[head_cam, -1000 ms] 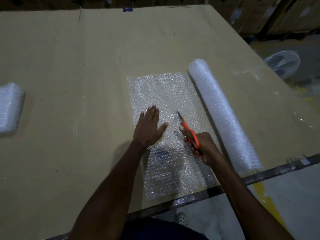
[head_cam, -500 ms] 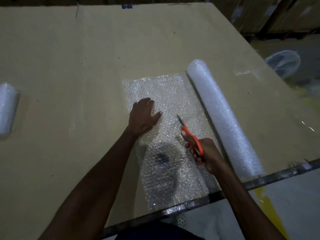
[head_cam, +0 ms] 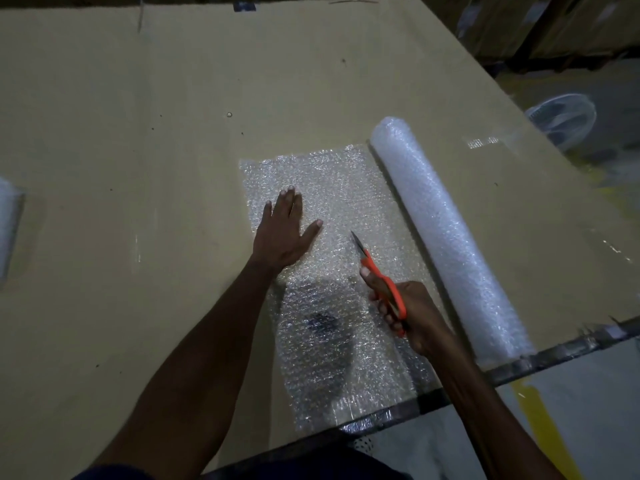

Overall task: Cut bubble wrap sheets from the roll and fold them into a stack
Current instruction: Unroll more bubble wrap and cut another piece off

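- Bubble wrap sheet (head_cam: 332, 188) lies unrolled flat on the counter (head_cam: 138, 133), attached beside its roll (head_cam: 446, 237).
- Left hand (head_cam: 284, 230), released and flat, pins the sheet taut for cutting.
- Right hand (head_cam: 412, 313) grasps orange scissors (head_cam: 377, 275), blades over the sheet.

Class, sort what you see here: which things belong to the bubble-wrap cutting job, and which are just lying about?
Belongs to the job:
bubble wrap roll
unrolled sheet
orange scissors in right hand
left hand pressing the sheet flat
folded wrap at far left

Lying about:
fan on the floor
boxes behind
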The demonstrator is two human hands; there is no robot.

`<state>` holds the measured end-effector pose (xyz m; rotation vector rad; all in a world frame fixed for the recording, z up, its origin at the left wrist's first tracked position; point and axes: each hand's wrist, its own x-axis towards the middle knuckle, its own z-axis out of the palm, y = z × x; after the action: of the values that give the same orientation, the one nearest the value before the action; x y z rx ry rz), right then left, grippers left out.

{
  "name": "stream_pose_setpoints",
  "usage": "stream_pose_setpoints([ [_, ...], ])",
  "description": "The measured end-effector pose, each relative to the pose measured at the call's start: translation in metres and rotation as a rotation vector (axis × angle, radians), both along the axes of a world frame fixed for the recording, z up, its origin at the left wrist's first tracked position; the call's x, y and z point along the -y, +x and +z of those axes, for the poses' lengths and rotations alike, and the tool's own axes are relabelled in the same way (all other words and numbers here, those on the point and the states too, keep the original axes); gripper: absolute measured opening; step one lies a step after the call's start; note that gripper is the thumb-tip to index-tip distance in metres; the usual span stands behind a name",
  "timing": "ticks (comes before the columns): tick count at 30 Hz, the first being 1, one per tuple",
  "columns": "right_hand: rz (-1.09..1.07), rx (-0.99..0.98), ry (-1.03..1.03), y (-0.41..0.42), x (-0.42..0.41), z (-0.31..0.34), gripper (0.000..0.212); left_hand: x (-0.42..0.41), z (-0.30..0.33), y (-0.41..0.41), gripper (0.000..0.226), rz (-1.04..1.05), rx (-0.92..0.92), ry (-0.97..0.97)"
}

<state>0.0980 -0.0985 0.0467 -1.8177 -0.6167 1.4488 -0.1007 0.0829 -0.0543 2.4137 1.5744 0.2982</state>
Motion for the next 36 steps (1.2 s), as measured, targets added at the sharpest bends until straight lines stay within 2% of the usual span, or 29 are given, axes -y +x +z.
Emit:
stream_pose_setpoints([
  [21,0.023,0.019,-0.018,-0.001,0.005,0.001,0.06,0.003,-0.002,-0.002,0.083,0.004,0.022,-0.017],
  [29,0.019,0.005,-0.04,-0.005,0.001,0.005,0.053,0.007,-0.002,-0.005,0.085,0.007,0.025,-0.021],
  [36,0.011,0.024,-0.034,-0.006,-0.001,0.003,0.058,0.008,-0.003,-0.005,0.086,0.009,0.013,-0.008],
])
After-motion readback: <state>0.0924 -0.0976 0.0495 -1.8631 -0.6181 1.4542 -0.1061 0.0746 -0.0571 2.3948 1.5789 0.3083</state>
